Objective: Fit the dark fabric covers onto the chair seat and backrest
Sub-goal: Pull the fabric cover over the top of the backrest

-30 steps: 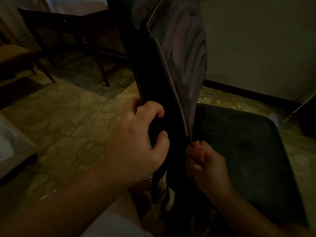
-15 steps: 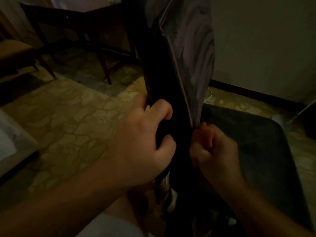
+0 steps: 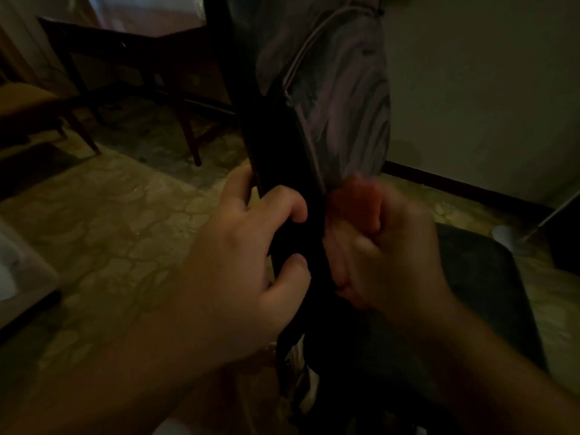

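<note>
**Inspector A:** Two hands are on the chair's upright edge. Starting at far left: a yellow-seated chair [image 3: 22, 98] stands beside a dark wooden table [image 3: 131, 48], both on the patterned floor [image 3: 103, 221].

**Inspector B:** And the person's left hand [image 3: 248, 265]?

**Inspector A:** Its fingers are curled round the dark backrest cover [image 3: 282, 146], thumb and forefinger pinching the black fabric at the near edge of the backrest. The grasp is plain to see.

**Inspector B:** Where does the cover sit?

**Inspector A:** It runs up the backrest in a vertical band at centre frame. Just right of it a paler, striped padded surface [image 3: 345, 98] shows, edged with a light seam.

**Inspector B:** The right hand [image 3: 379, 249]?

**Inspector A:** Clenched, and blurred. It presses against the right side of the dark band, at the lower end of the seam. Whether fabric lies inside the fist cannot be told.

**Inspector B:** Further right?

**Inspector A:** The dark seat [image 3: 489, 296] lies below and right of that hand. Beyond it, a pale wall [image 3: 486, 89] with a dark skirting.
</note>
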The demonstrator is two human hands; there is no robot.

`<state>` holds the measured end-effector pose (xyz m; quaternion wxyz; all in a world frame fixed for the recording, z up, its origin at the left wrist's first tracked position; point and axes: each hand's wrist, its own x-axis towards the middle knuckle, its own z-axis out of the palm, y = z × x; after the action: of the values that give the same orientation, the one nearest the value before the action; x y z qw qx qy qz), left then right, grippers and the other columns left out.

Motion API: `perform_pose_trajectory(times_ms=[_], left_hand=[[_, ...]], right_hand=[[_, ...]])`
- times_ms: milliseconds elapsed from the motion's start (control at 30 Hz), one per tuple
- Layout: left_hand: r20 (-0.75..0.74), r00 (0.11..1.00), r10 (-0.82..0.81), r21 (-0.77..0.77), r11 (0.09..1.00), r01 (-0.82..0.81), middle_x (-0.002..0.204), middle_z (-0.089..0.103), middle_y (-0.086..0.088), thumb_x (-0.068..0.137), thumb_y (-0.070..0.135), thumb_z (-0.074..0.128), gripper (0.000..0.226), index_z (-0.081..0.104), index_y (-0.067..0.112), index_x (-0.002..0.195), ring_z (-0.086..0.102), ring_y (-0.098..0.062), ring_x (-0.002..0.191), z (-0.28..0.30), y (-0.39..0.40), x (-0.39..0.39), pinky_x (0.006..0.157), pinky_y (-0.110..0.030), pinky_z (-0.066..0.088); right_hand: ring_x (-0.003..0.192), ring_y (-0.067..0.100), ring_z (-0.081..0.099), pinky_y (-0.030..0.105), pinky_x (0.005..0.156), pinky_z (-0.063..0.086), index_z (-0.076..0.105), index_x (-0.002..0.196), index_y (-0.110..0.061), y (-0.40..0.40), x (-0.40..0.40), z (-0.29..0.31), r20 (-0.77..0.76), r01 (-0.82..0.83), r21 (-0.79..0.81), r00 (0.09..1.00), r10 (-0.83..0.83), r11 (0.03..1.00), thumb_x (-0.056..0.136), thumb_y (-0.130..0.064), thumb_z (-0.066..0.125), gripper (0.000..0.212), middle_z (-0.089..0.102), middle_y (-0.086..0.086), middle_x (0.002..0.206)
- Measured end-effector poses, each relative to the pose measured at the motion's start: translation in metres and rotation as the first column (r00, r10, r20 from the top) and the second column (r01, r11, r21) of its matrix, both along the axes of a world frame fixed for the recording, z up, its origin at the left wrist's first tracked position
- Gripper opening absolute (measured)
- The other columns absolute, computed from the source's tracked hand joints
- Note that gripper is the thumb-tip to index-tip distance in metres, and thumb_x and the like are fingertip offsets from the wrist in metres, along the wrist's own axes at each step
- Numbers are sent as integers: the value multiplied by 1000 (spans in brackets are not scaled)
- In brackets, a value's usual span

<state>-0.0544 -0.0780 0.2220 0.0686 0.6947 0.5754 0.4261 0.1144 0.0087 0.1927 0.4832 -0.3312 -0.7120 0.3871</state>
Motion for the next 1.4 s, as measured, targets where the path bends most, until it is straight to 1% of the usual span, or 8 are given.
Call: perform_pose_trajectory(times_ms=[100,267,467,667,767,867,1033,1400], left_hand=[[-31,999,-8,15,1000,8,119,45,6,81,30,61,27,62,26,108,60,-14,101,7,1,-10,74,-40,60],[-62,997,-42,27,999,43,110,48,15,78,31,60,34,65,28,111,58,-4,105,14,-2,-12,79,-27,55],[-36,999,-26,3,1000,26,104,44,12,70,26,64,25,55,25,93,55,-14,87,18,-5,-7,64,-41,50],[138,989,-50,42,998,44,138,43,12,74,22,65,31,59,27,104,56,-15,126,24,-9,-10,87,-38,61],[184,981,-54,74,996,41,137,42,12,71,16,64,33,58,26,102,60,-14,116,34,-7,-4,82,-37,62],[171,985,-35,68,997,23,134,43,14,66,11,62,31,60,23,95,60,-9,103,34,-7,1,76,-45,62],[253,966,-46,47,998,35,135,45,17,66,17,59,30,64,24,95,60,-7,118,34,-7,-6,85,-28,60],[167,986,2,66,998,-13,135,40,25,68,15,64,35,56,32,97,62,-11,104,30,-16,8,79,-35,60]], right_hand=[[41,21,58,28,42,40,57,77,-31,6,-3,8,65,-50,71,997,46,996,89,-26,66,16,58,-5,55],[48,21,65,36,46,49,66,89,-29,-8,19,-19,110,-13,-132,994,28,991,82,-39,65,12,67,3,65],[48,23,61,34,43,45,59,79,-25,9,-15,33,96,15,123,995,-27,992,87,-29,66,11,61,-2,59],[42,16,60,26,41,43,63,84,-20,4,-1,23,141,-50,65,989,40,997,91,-20,66,8,63,-3,57],[47,13,65,26,44,46,63,79,-28,-4,9,15,181,-2,32,983,-4,999,84,-35,61,9,67,-6,61],[47,13,65,26,40,44,64,82,-25,-2,-10,42,117,37,90,992,-48,995,88,-25,65,6,68,-4,64],[38,14,57,22,42,39,61,83,-22,13,-36,81,157,8,188,987,-38,982,92,-21,65,10,63,-2,57],[47,15,63,28,43,46,62,81,-28,1,-26,78,110,44,134,992,-59,990,90,-25,64,10,67,-2,61]])
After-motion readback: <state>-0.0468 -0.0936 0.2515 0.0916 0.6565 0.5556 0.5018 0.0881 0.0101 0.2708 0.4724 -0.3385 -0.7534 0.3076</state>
